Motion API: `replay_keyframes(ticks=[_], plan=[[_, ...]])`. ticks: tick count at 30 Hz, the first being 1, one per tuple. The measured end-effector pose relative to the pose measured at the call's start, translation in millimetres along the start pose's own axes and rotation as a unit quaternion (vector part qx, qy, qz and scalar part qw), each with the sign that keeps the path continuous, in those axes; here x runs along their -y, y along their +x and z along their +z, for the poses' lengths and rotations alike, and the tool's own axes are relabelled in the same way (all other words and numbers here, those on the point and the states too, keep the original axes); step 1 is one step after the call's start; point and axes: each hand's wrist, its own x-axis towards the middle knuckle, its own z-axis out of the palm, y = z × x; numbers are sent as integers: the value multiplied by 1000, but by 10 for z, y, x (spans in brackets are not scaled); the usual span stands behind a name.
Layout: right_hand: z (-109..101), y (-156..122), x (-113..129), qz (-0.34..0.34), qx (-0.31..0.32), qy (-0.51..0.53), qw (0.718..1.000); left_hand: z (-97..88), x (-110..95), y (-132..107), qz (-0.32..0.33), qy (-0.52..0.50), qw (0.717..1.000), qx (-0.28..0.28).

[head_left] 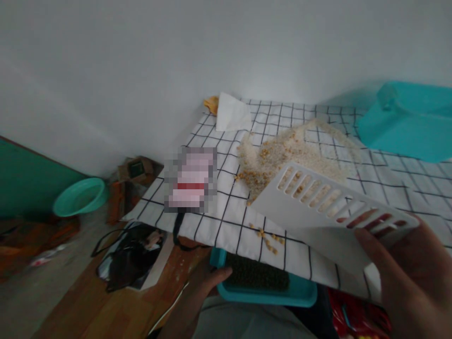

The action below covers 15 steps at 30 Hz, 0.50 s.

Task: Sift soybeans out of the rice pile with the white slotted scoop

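Right fingers, half hidden, clamp a slotted white panel; left fingers, mostly unseen, grip a tray.

A hand could have passed on the worktop through the bare lane between the pink item and the grain. The wall closed off the back, with paper standing at the far left corner. On the right, open cloth lay between the grain and the bin, which blocked the far right. The slotted scraper and right hand barred the near right approach; the tray and left hand crowded the near edge.
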Motion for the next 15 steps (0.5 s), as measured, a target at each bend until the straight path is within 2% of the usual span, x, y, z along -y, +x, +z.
replay_keyframes(ticks=[4, 9, 15], plan=[[-37, 30, -104, -8, 2, -1, 1000, -9, 32, 40, 13, 1, 1000, 15], [-18, 60, -162, -37, 42, 33, 998, 0, 17, 10, 6, -25, 999, 32], [-82, 140, -326, -71, 59, 27, 995, 60, -42, -48, -1, -45, 999, -7]])
